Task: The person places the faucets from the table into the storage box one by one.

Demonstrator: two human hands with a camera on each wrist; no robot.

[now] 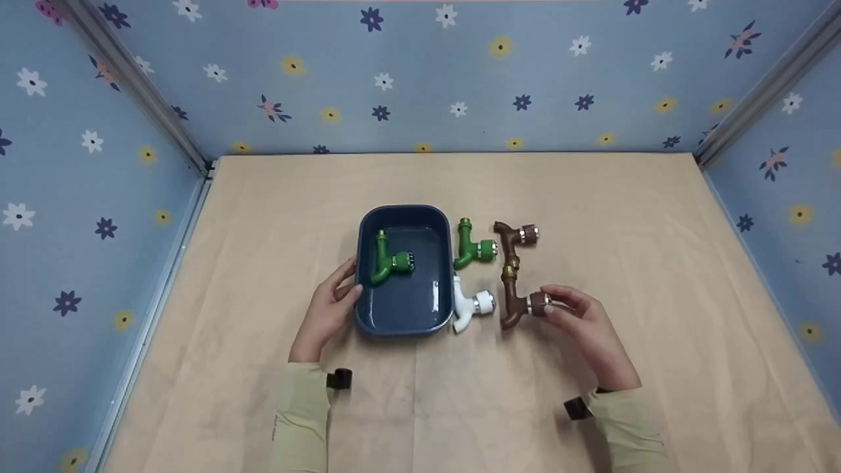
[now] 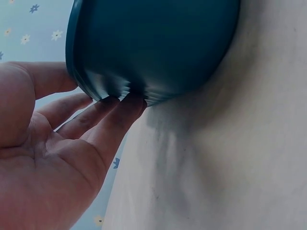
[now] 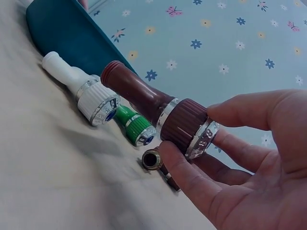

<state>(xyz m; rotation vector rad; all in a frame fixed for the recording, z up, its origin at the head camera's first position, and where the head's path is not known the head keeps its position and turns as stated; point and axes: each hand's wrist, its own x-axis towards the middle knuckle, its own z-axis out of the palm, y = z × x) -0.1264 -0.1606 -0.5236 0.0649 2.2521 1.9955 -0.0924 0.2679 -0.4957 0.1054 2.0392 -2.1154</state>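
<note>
My right hand (image 1: 585, 328) pinches the ribbed knob of a brown faucet (image 1: 514, 303) between thumb and fingers. In the right wrist view this brown faucet (image 3: 144, 98) appears raised over the cloth, its spout toward the basin. My left hand (image 1: 327, 312) holds the left side of a dark blue basin (image 1: 403, 328), thumb at the rim and fingers against the outer wall (image 2: 148, 52). Inside the basin lies a green faucet (image 1: 387, 261). Just right of the basin are a second green faucet (image 1: 470, 248) and a white faucet (image 1: 466, 303).
Another brown faucet (image 1: 509, 238) lies behind the held one, their brass ends overlapping in the head view. A beige cloth (image 1: 276, 217) covers the table. Blue flowered panels (image 1: 420, 79) enclose the back and both sides.
</note>
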